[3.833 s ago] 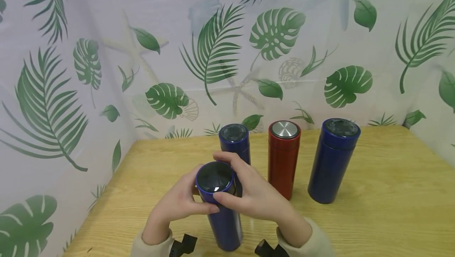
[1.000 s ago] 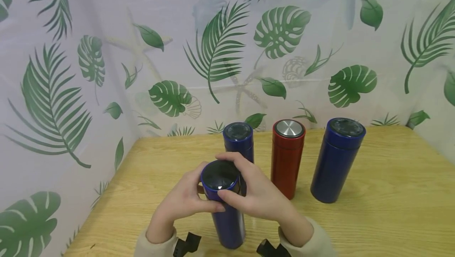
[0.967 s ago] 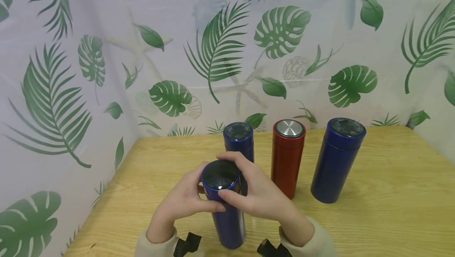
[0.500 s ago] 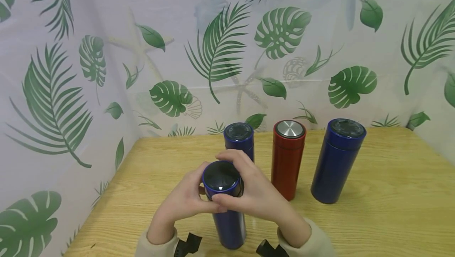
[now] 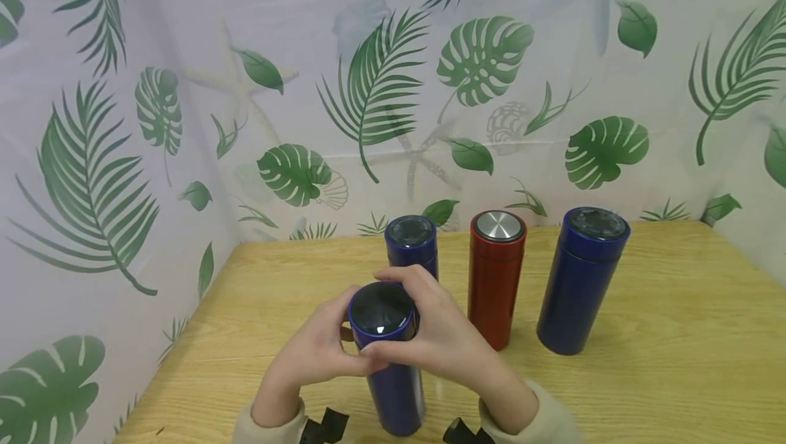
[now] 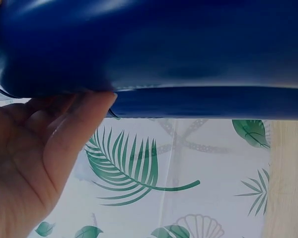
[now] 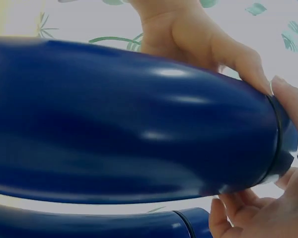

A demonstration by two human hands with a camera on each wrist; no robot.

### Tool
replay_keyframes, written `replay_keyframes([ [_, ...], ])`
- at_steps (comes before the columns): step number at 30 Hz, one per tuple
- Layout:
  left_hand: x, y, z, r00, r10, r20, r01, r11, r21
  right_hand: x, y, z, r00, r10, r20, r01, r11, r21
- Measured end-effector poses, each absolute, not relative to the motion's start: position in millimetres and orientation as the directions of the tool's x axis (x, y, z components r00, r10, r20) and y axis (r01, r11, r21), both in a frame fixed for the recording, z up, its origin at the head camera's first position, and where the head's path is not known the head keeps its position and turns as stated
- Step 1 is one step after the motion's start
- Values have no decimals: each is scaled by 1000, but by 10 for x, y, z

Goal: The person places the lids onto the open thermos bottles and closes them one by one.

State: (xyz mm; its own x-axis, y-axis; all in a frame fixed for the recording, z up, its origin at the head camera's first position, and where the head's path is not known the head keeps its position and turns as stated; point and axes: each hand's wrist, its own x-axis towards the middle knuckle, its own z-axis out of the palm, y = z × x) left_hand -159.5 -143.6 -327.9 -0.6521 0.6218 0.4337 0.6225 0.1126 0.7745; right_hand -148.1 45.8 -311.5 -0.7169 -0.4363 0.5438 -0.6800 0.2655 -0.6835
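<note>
Both hands hold one blue thermos flask (image 5: 398, 396), upright at the front of the table. My left hand (image 5: 316, 350) grips its upper body from the left, thumb across the front. At the black-topped lid (image 5: 382, 309), my right hand (image 5: 443, 336) curls from the right, thumb in front and index finger behind. The right wrist view shows the black seam below the lid (image 7: 288, 141), with the right hand (image 7: 283, 213) around the lid and the left thumb just below that seam. In the left wrist view the left hand (image 6: 35, 153) lies against the flask (image 6: 179, 44).
Behind the held flask stands another blue flask (image 5: 413, 253), partly hidden by the right hand. Farther right are a red flask (image 5: 496, 287) with a silver top and a blue flask (image 5: 580, 294). The wooden table (image 5: 675, 335) meets a leaf-patterned curtain (image 5: 276, 89) at the back and left.
The right thumb has slid left and slightly down along the front of the lid, coming over the left thumb's tip. The left hand and the other flasks stay in place.
</note>
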Motion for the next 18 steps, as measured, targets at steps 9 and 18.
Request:
replay_keyframes([
  [9,-1631,-1457,-3308,-619,645,448,640,84,764,-1507,487,-3115,-618,-554,558,-740,169,-651],
  [18,-1592,-1391,-3292,-647,599,472,648,107,754,-1541,564,-3090,-575,-588,568,-711,16,-703],
])
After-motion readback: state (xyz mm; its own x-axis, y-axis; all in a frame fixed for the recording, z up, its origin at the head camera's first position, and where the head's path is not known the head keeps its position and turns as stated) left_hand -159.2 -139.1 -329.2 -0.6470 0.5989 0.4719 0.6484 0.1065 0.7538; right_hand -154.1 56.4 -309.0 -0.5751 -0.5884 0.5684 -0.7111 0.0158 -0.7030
